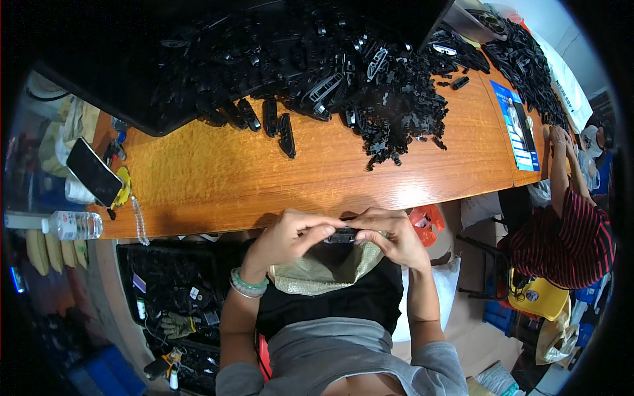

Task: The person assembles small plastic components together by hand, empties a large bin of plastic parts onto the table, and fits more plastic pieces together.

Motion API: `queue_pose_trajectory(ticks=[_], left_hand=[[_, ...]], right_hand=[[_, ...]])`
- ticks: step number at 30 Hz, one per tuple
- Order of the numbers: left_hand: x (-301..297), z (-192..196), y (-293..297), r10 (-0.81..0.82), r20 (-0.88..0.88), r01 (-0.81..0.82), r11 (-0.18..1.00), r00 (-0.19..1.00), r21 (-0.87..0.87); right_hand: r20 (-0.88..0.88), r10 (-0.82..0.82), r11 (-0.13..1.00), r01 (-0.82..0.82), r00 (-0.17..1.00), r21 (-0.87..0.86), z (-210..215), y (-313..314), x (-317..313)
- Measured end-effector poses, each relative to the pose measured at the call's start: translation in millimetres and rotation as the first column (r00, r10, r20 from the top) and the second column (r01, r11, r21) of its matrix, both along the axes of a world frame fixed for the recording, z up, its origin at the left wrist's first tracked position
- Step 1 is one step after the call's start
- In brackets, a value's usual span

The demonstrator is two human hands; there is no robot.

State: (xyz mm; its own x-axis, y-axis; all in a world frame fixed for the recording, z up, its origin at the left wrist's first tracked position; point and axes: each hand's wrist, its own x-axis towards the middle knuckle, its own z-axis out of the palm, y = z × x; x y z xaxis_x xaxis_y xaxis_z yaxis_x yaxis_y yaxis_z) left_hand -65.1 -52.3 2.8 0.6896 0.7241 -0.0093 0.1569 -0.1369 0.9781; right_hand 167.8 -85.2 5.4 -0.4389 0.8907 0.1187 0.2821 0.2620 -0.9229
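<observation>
One small black part (340,235) sits at the dial's centre, in front of the torso and just past the table's near edge. The left hand (290,234) pinches its left end between thumb and forefinger; the right hand (393,237) grasps its other end, thumb below, fingers above.

The part could slip, since only fingertips seem to hold it; it would probably drop into the open woven sack (310,284) at 6 o'clock. The dark part is also easy to lose against the black clothing. A careless reach could scatter the loose clips (403,125) at 1 o'clock, because nothing fences them in.

Counted: two hands, one held part, one sack, one phone (96,173) towards 10 o'clock, one clear bottle (76,226) at 9, one co-worker (561,237) at 3. About four black housings (286,135) stand out at 11; the clips are too many to count.
</observation>
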Motion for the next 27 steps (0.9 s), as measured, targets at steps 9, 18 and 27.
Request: queue_pose_trajectory(ticks=[9, 18, 27], left_hand=[[8, 2, 73, 0.818, -0.282, -0.627, 0.568, 0.501, 0.533], [8, -12, 63, 0.775, -0.305, -0.540, 0.613, 0.554, 0.577], [17, -30, 17, 0.625, 0.283, -0.654, 0.756, 0.728, 0.013]], right_hand=[[0.306, -0.628, 0.710, 0.365, 0.715, 0.602, -12, 74, 16], [0.391, -0.542, 0.801, 0.316, 0.744, 0.508, -13, 86, 20], [0.384, -0.530, 0.796, 0.286, 0.756, 0.534, -3, 82, 23]])
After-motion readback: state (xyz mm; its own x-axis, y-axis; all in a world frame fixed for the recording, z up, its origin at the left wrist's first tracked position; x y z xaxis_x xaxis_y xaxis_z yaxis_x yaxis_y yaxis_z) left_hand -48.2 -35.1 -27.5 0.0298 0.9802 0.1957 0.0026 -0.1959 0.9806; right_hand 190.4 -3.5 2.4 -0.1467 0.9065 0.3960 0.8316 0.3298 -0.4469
